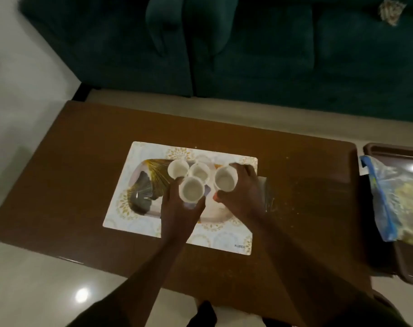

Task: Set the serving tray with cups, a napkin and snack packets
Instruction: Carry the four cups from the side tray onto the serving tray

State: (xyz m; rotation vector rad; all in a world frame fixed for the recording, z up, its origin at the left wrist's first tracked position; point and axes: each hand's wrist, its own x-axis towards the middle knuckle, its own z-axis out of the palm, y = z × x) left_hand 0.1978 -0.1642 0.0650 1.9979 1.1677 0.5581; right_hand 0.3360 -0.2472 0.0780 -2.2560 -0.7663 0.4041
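While a big dark green sofa (224, 43) fills the top of the view, a brown tabletop (83, 185) sits in front of it on the pale floor (24, 291). On the tabletop lies a white mat (139, 152) with gold flower shapes. A serving tray (142, 182) with a gold and dark fan picture rests on the mat. Four white cups stand close together over the tray. The left hand (179, 208) is wrapped around the near cup (192, 191). The right hand (243, 192) is wrapped around the right cup (225, 179). Two more cups, the far left cup (178, 168) and the middle cup (199, 172), stand upright on the tray just behind them. To the right of the tabletop, a brown bin (408, 267) holds a clear snack bag (394, 197) with a blue edge and yellow bits inside. A see-through wrapper (268, 192) lies on the tabletop just beside the right hand.
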